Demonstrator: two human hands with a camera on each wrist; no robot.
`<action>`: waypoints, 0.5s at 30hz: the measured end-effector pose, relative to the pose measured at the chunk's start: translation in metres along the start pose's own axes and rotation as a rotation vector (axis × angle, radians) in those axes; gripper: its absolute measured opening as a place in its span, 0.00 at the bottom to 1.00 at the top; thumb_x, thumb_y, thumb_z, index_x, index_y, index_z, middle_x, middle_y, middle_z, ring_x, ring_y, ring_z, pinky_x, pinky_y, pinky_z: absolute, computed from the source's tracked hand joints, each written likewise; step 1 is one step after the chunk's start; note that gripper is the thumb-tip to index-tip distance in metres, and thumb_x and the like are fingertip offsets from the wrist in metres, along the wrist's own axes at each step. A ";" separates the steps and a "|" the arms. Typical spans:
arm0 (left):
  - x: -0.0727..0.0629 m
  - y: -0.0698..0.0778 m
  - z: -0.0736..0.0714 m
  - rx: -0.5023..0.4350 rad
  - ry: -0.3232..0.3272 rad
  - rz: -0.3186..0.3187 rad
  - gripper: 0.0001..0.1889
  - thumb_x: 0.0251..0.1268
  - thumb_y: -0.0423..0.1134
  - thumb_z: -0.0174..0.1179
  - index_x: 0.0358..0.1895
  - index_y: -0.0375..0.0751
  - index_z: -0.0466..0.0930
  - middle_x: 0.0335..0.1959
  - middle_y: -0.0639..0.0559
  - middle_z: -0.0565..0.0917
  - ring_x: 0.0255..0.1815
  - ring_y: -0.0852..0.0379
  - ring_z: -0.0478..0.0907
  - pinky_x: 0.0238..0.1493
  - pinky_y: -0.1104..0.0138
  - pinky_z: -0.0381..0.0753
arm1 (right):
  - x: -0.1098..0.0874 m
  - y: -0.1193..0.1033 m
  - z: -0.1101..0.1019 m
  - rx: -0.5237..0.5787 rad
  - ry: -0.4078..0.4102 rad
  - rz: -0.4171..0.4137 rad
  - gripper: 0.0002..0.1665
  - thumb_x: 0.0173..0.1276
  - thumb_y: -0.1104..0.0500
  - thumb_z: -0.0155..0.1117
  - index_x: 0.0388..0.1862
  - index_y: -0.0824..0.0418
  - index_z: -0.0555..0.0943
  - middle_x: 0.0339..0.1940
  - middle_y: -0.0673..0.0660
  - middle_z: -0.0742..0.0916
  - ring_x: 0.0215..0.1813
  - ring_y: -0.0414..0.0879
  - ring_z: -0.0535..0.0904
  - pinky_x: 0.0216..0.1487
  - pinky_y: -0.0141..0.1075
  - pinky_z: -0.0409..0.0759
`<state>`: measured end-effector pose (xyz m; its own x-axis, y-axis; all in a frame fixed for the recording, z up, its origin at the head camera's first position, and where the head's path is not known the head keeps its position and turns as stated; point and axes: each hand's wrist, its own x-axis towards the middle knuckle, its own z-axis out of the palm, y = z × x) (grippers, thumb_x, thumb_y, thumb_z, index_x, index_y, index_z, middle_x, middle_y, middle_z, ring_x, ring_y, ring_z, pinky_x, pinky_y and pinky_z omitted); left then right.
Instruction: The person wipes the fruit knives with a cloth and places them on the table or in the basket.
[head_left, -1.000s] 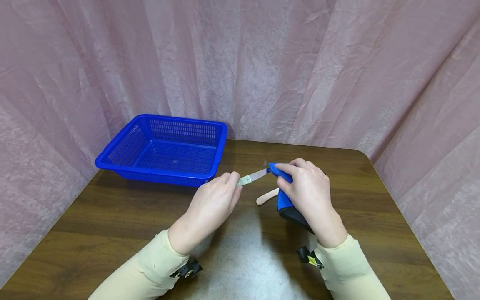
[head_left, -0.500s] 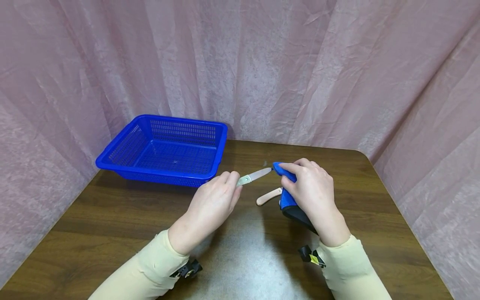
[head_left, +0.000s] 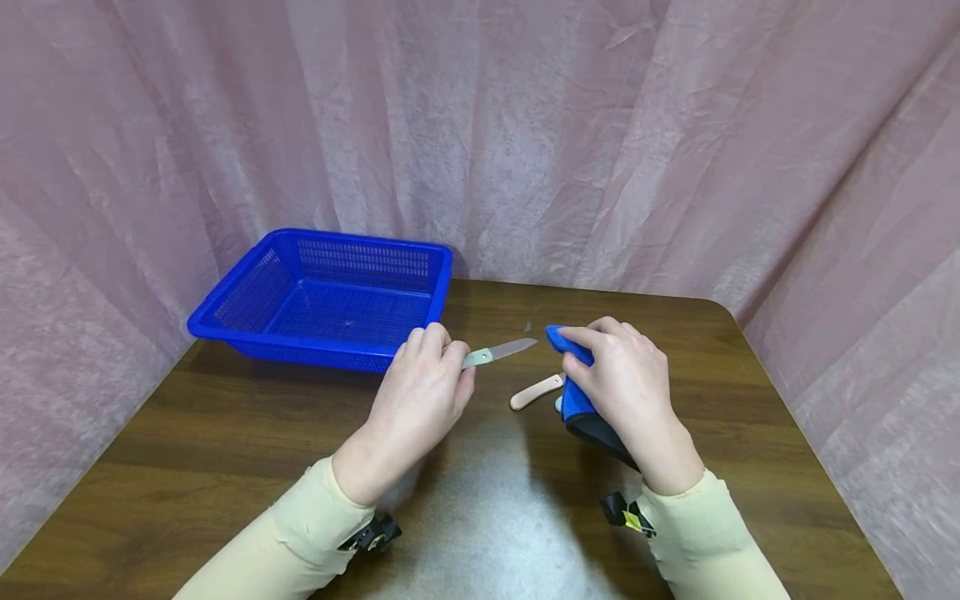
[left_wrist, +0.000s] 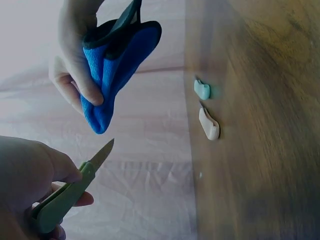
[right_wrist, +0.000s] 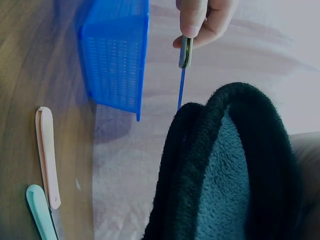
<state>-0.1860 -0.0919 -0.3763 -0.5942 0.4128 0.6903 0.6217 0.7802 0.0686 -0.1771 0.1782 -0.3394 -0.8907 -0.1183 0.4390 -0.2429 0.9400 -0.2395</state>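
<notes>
In left grip (head_left: 420, 379), green knife (left_wrist: 66, 201); by right cuff (head_left: 684, 521), unreadable yellow tag (head_left: 632, 522)

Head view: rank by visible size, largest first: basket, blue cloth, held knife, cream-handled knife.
1. Blue basket
2. Blue cloth, partly hidden by the right hand
Unranked: held knife and cream-handled knife; both partly covered, visible parts look alike in size.

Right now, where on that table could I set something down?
The table is bare right of the right hand, between the sleeves, and in front of the blue basket, left of the left hand. It's crowded between the hands: green knife and blue cloth held up, pink knife and mint knife lying below.
</notes>
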 end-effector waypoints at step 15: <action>-0.001 -0.024 -0.010 0.101 -0.005 0.027 0.11 0.67 0.36 0.75 0.35 0.36 0.81 0.31 0.45 0.75 0.29 0.43 0.73 0.29 0.54 0.75 | 0.000 -0.013 0.002 0.011 -0.012 -0.034 0.22 0.69 0.58 0.70 0.60 0.46 0.94 0.50 0.55 0.92 0.50 0.56 0.87 0.44 0.56 0.84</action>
<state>-0.1954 -0.1155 -0.3714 -0.5809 0.4363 0.6872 0.5832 0.8120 -0.0226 -0.1749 0.1657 -0.3382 -0.8862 -0.1541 0.4370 -0.2776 0.9316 -0.2345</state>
